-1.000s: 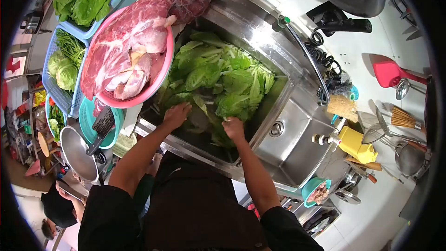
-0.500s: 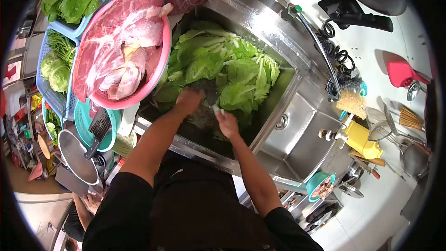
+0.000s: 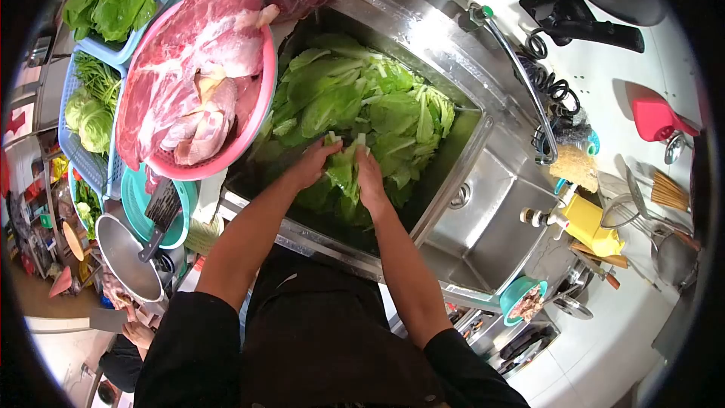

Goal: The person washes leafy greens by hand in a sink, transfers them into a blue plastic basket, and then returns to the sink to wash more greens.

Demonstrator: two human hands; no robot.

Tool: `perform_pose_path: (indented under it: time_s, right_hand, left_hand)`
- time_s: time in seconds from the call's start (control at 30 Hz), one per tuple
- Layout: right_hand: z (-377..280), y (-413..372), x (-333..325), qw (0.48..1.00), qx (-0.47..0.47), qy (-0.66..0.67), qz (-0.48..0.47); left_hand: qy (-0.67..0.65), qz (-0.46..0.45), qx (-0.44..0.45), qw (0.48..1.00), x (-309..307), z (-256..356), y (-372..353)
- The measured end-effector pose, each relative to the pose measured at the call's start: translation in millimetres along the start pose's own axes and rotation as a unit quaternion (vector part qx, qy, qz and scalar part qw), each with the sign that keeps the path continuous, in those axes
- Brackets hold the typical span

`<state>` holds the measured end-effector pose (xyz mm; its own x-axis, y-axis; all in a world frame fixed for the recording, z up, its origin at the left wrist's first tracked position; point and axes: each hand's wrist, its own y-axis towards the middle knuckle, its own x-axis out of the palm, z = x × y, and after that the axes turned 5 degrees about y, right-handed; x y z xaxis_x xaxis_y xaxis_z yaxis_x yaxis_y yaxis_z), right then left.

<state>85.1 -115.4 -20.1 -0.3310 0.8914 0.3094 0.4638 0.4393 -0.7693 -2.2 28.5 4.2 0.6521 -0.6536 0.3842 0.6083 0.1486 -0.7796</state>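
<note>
In the large steel sink basin (image 3: 434,215), a heap of green lettuce leaves (image 3: 393,109) lies in water. My left hand (image 3: 311,165) and my right hand (image 3: 370,178) are at the near side of the heap. Both are closed on a bunch of lettuce leaves (image 3: 343,174) hanging between them. Pale cut stem ends stick up by the fingertips of each hand. The lower part of the bunch meets the dark water.
A pink basket (image 3: 269,83) of raw meat (image 3: 192,53) stands left of the sink, beside blue baskets of vegetables. A cleaver (image 3: 161,211) rests on a teal basin (image 3: 185,230). The faucet (image 3: 521,79) arches at right. At lower left, a co-worker's hand (image 3: 137,332) is near a blade.
My hands, lower and over murky water before, now have lettuce leaves lifted between them. The co-worker's hands and blade at lower left have shifted.
</note>
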Motion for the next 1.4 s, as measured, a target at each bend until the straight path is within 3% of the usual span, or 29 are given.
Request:
perform_pose_path:
  time_s: [0.1, 0.13, 0.2, 0.3, 0.4, 0.43, 0.5, 0.63, 0.73, 0.8, 0.83, 0.87, 0.93, 0.97, 1.0, 1.1, 1.2, 1.3, 1.33, 1.4]
  right_hand:
    - [0.9, 15.0, -1.9, 0.980, -0.015, -0.199, -0.015]
    - [2.3, 18.9, -5.8, 0.983, -0.019, -0.182, 0.003]
    - [-1.1, 24.4, -10.1, 0.988, -0.029, -0.145, 0.038]
    - [-11.8, 18.9, -9.9, 0.982, -0.007, -0.183, -0.039]
    - [-8.5, 1.3, 25.8, 0.941, -0.049, -0.333, -0.043]
    - [2.0, 4.6, 31.9, 0.969, -0.008, -0.247, -0.029]
    - [17.9, 3.8, 47.5, 0.997, 0.065, -0.047, -0.013]
    - [24.4, -8.3, 46.1, 0.945, 0.156, 0.286, -0.029]
    - [-9.2, -21.5, 16.0, 0.990, 0.093, -0.019, -0.101]
    - [-18.9, -15.4, -13.6, 0.958, 0.041, -0.235, -0.160]
    - [-6.8, -0.2, -40.2, 0.918, 0.011, -0.345, -0.194]
    - [1.2, 6.6, -54.8, 0.864, -0.019, -0.450, -0.224]
    - [10.5, -4.0, -41.7, 0.719, -0.054, -0.649, -0.243]
    - [17.5, -12.0, -32.6, 0.629, -0.071, -0.733, -0.248]
    - [26.7, -17.6, -30.1, 0.623, -0.040, -0.738, -0.256]
    - [56.5, 3.4, -44.4, 0.641, 0.052, -0.710, -0.288]
    - [45.9, 7.2, -56.4, 0.744, -0.059, -0.637, -0.193]
    - [-8.2, -22.5, -36.9, 0.887, -0.078, -0.444, -0.104]
    - [-9.9, -19.8, -37.7, 0.895, -0.137, -0.411, -0.104]
    - [-24.8, -24.0, -15.9, 0.899, -0.110, -0.419, -0.069]
  left_hand:
    - [-0.055, -0.040, 0.002, 0.998, -19.0, -9.6, 11.4]
    - [-0.053, -0.059, 0.003, 0.997, -26.9, -10.3, 10.2]
    - [0.038, -0.010, 0.032, 0.999, -39.1, -9.2, 3.9]
    - [0.134, 0.069, 0.043, 0.988, -74.4, -38.1, 23.5]
    - [0.046, 0.066, 0.007, 0.997, -46.0, -14.9, -4.1]
    - [-0.011, 0.050, -0.011, 0.999, -29.4, -2.9, -19.1]
    - [0.081, 0.085, -0.009, 0.993, -34.7, -37.5, 1.6]
    - [0.354, 0.168, -0.013, 0.920, -24.7, -29.6, -10.0]
    - [0.353, 0.193, 0.029, 0.915, -74.1, -53.7, 16.7]
    - [0.353, 0.222, 0.046, 0.908, -73.9, -18.0, -6.0]
    - [0.353, 0.238, 0.053, 0.903, -69.3, 0.0, -17.6]
    - [0.307, 0.190, 0.048, 0.931, -78.6, -0.4, -12.8]
    - [0.210, 0.094, 0.043, 0.972, -104.7, 2.7, -1.8]
    - [0.180, 0.089, 0.032, 0.979, -107.7, 1.0, -1.2]
    - [0.149, 0.085, 0.020, 0.985, -107.5, 1.0, -4.3]
    - [-0.028, 0.014, -0.028, 0.999, -100.5, 11.6, -22.0]
    - [-0.163, -0.071, -0.028, 0.984, -102.1, 12.3, -24.9]
    - [-0.210, -0.110, -0.011, 0.971, -97.6, 13.5, -27.5]
    - [-0.219, -0.117, -0.005, 0.969, -91.2, 16.2, -27.6]
    - [-0.192, -0.093, -0.002, 0.977, -75.8, 16.0, -27.7]
